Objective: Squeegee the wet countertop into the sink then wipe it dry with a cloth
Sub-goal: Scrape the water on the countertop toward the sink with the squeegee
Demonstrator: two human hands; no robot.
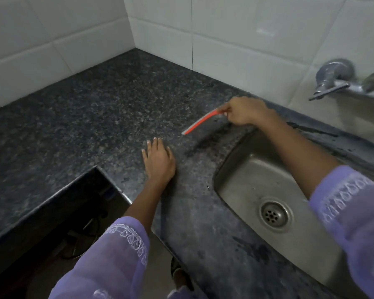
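Lilac embroidered sleeves [125,244]; left hand [159,160] flat on speckled granite [73,117], right hand [244,114] pinching thin red squeegee [200,123].

The left hand [159,161] lies flat on the table [73,117], fingers straight, left of the sink [257,180]. The right hand [244,114], beyond the sink, pinches the squeegee [200,124].

The sink [253,169] is set into the tabletop [84,117] at the right, with the tap [333,80] on the wall behind it. The squeegee [200,123] lies left of the sink's far corner, held by the right hand [244,113]. The left hand [159,160] rests on the tabletop nearer, just left of the sink.
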